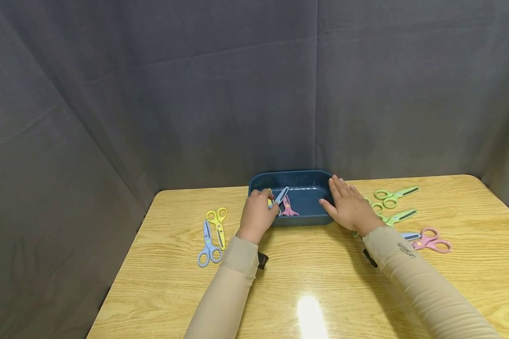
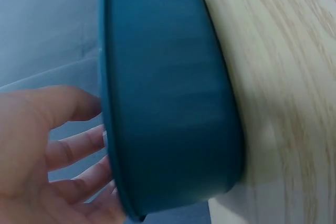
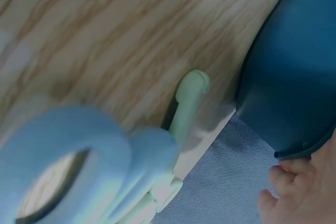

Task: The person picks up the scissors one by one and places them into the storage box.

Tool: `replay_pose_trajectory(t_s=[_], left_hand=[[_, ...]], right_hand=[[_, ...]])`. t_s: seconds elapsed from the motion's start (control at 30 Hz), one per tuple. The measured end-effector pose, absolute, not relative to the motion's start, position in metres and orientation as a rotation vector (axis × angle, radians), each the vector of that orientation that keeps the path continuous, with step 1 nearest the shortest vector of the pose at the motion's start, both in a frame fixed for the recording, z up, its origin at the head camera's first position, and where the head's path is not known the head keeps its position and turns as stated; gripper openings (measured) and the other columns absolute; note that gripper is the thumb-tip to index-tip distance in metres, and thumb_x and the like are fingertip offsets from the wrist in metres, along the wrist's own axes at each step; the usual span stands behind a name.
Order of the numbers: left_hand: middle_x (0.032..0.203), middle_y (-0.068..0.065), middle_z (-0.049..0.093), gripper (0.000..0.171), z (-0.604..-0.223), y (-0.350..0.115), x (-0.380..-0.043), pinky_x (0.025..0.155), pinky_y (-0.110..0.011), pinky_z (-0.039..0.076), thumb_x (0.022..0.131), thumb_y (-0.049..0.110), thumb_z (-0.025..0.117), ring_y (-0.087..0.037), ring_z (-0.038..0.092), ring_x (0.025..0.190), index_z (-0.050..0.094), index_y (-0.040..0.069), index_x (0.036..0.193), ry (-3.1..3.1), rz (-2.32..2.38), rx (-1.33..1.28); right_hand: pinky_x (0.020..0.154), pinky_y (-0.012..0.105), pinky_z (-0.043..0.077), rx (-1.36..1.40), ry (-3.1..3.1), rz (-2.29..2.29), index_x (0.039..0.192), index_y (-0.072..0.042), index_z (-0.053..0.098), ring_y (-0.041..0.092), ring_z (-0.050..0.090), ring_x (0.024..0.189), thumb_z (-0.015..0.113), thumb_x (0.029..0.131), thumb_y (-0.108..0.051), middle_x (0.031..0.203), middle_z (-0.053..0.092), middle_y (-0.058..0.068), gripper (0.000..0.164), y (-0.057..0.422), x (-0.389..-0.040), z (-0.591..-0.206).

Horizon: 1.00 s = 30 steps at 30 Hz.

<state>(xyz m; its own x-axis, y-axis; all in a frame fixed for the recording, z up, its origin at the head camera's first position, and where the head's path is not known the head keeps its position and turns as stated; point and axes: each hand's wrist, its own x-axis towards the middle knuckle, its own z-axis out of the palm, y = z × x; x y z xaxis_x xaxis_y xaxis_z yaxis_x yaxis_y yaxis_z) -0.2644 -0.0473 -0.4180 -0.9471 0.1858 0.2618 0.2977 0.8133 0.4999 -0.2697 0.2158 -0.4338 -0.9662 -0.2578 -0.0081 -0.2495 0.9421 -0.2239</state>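
Observation:
A dark blue bin (image 1: 305,220) stands at the back of the table. My left hand (image 1: 256,212) reaches over its left end, thumb and fingers spread apart around the handles of light blue scissors (image 1: 282,194) inside. In the left wrist view, the bin's wall hides part of the fingers (image 2: 79,148). Pink scissors (image 1: 289,208) lie beside the blue pair, and a bit of yellow scissors (image 1: 269,192) shows behind my fingers. My right hand (image 1: 348,207) rests at the bin's right rim, fingers straight; the right wrist view shows fingertips (image 3: 283,179) right at the rim.
Left of the bin lie yellow scissors (image 1: 218,226) and blue scissors (image 1: 208,247). On the right are green scissors (image 1: 394,195), more green scissors (image 1: 396,217) partly behind my hand, and pink scissors (image 1: 432,241) beside a blue blade (image 1: 410,236). A grey curtain (image 1: 220,108) hangs behind the table.

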Motion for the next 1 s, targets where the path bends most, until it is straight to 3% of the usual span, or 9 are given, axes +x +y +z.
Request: replay_pose_trajectory(t_s=[0.13, 0.43, 1.0], left_hand=[[0.107, -0.019, 0.064, 0.024, -0.415, -0.054, -0.259, 0.082, -0.044, 0.054, 0.096, 0.017, 0.070, -0.032, 0.061, 0.091, 0.069, 0.000, 0.112, -2.778, -0.840, -0.367], [0.114, -0.021, 0.063, 0.024, -0.409, -0.065, -0.249, 0.092, -0.048, 0.053, 0.096, 0.017, 0.069, -0.038, 0.062, 0.105, 0.069, 0.001, 0.114, -2.752, -0.874, -0.345], [0.114, -0.020, 0.063, 0.023, -0.416, -0.080, -0.238, 0.094, -0.047, 0.052, 0.096, 0.017, 0.069, -0.036, 0.062, 0.108, 0.070, 0.002, 0.114, -2.736, -0.903, -0.329]], right_hand=[[0.123, 0.057, 0.007, -0.395, 3.063, -0.342, 0.158, 0.009, 0.009, 0.043, 0.007, 0.153, 0.035, 0.108, -0.049, 0.167, 0.004, 0.026, 0.081, 0.215, -0.270, -0.434], [0.123, 0.057, 0.008, -0.391, 3.069, -0.341, 0.159, 0.008, 0.009, 0.042, 0.007, 0.153, 0.036, 0.108, -0.048, 0.167, 0.004, 0.025, 0.080, 0.215, -0.270, -0.434], [0.123, 0.057, 0.006, -0.375, 3.056, -0.370, 0.159, 0.007, 0.008, 0.042, 0.006, 0.154, 0.036, 0.108, -0.048, 0.167, 0.003, 0.024, 0.080, 0.214, -0.269, -0.433]])
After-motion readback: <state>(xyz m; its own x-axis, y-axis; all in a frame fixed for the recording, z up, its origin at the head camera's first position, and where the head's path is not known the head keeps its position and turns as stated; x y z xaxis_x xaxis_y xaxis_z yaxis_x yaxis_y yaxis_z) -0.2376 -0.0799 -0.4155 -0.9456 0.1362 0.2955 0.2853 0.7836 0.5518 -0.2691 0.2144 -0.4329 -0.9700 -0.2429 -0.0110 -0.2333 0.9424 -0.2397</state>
